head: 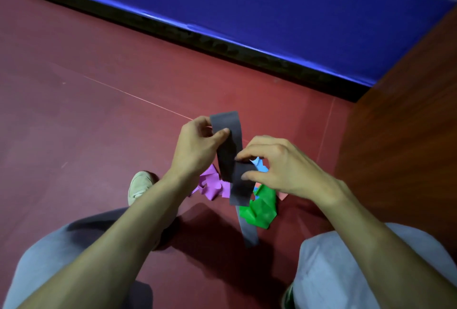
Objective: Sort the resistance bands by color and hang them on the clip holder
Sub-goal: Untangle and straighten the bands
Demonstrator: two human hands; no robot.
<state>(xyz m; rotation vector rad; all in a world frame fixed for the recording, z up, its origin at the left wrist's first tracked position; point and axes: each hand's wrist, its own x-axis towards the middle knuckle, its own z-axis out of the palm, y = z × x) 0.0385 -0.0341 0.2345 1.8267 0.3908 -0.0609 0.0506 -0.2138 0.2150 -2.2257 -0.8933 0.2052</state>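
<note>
Straightening grey band before hanging.
My left hand and right hand each pinch it; keep tension even, avoid twists.

A plain dark grey band is pinched between the left hand and the right hand. Below the grip on the dark red floor lie crumpled bands: a pink-purple one under the left hand, a bright green one under the right, with a light blue one and a salmon one peeking out beside it. Beyond the grip runs a blue wall with a black base strip. A brown wood-grain panel stands right of it.
</note>
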